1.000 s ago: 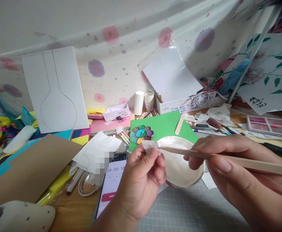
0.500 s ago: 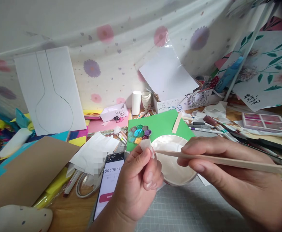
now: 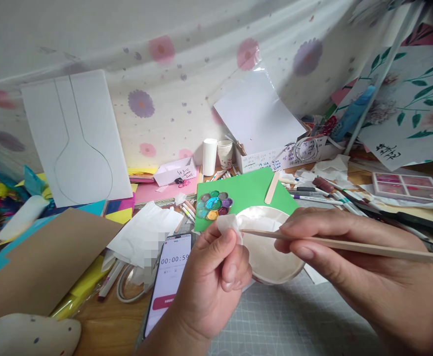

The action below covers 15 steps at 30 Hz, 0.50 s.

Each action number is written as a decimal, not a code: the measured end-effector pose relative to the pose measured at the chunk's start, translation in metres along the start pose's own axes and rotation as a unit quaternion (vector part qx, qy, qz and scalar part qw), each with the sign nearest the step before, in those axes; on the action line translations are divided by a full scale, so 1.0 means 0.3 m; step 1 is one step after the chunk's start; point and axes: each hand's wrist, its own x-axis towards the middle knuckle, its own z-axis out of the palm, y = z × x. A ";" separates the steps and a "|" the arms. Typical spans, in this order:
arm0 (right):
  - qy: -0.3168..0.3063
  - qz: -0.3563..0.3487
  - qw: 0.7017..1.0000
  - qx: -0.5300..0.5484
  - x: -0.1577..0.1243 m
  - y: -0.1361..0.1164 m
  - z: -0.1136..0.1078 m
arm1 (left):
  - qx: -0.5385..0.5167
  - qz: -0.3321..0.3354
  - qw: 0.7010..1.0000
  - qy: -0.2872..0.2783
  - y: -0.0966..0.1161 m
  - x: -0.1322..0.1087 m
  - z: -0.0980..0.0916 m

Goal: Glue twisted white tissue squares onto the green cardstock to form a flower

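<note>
My left hand point(image 3: 211, 282) is closed, pinching a small piece of white tissue point(image 3: 228, 225) between thumb and fingers. My right hand point(image 3: 357, 269) is closed around a long flat wooden stick point(image 3: 350, 245) whose tip touches the tissue. Both are held just above a shallow white dish point(image 3: 272, 249) that rests on a grey cutting mat point(image 3: 294, 321). Behind the dish lies a green sheet point(image 3: 249, 193) with a cluster of coloured gems point(image 3: 213, 205) and a second wooden stick point(image 3: 272, 188).
A phone point(image 3: 170, 282) showing a timer lies left of my left hand, next to crumpled white paper point(image 3: 144, 235) and brown card point(image 3: 49, 257). A white board with a vase outline point(image 3: 77, 138) leans at the back. Pens point(image 3: 324, 193) and a pink paint tray point(image 3: 409, 187) lie right.
The stick's tip has come closer to the tissue in my left hand. The phone timer has counted up. The view has shifted slightly.
</note>
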 end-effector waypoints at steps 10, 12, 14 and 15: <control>-0.013 -0.007 0.999 0.030 -0.010 0.010 0.002 | 0.064 0.041 0.997 0.025 -0.011 -0.001 0.010; -0.010 -0.015 1.000 0.022 -0.006 0.005 0.002 | 0.079 0.041 0.996 0.028 -0.012 -0.003 0.012; -0.005 -0.015 0.999 0.030 -0.006 0.001 0.003 | 0.095 0.039 0.994 0.027 -0.012 -0.005 0.011; -0.007 -0.009 0.999 0.043 -0.007 -0.001 0.005 | 0.106 0.039 0.993 0.026 -0.012 -0.007 0.009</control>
